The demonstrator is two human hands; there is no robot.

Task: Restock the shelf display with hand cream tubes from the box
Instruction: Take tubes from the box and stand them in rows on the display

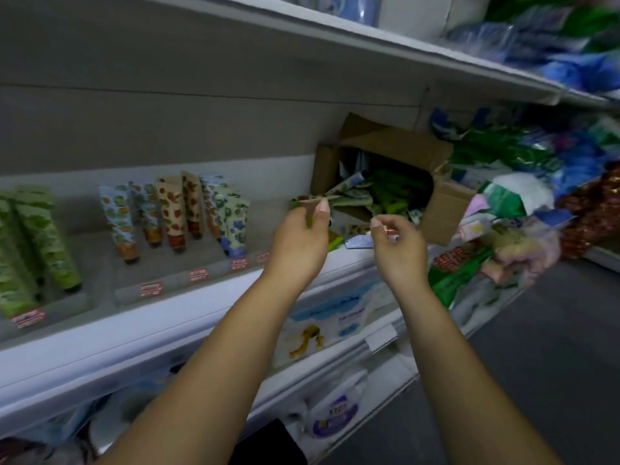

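An open cardboard box [443,209] lies on its side on the shelf, with several green and patterned hand cream tubes [389,196] spilling out of it. In front of the box mouth my left hand [302,239] pinches a green patterned tube [312,201] between thumb and fingers. Just to the right, my right hand [399,250] pinches a small tube with a reddish end [389,231]. Upright tubes stand on the display to the left: blue and brown patterned ones [174,213] and green ones [40,243].
Red price labels [198,274] run along the display's front lip. Bagged goods [523,196] are piled to the right of the box. Another shelf [369,38] hangs above, and packs [328,323] fill the shelves below. Dark floor [553,364] lies at the right.
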